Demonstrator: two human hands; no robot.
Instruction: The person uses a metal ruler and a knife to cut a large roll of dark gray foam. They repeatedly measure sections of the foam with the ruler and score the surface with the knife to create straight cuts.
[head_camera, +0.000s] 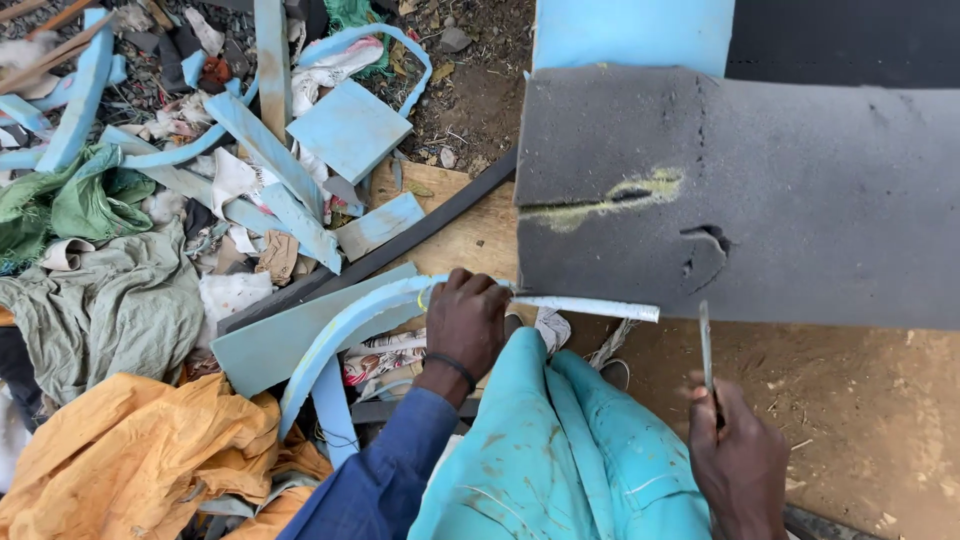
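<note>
From the head camera, the left hand (466, 318) is closed around a long light-blue foam strip (350, 325), gripping it where the strip meets the lower edge of a big dark grey foam slab (780, 190). The strip is thin and pale, running straight along the slab's edge to the right and curving down to the left over a flat blue-grey board (270, 340). The slab is coarse and charcoal-coloured, with a yellow smear and a small torn gouge on its face. The right hand (738, 460) is clenched on a thin knife (706, 345), blade pointing up at the slab's lower edge. Blue foam offcuts (345, 130), green cloth (100, 300) and orange cloth (140, 455) lie on the ground to the left.
</note>
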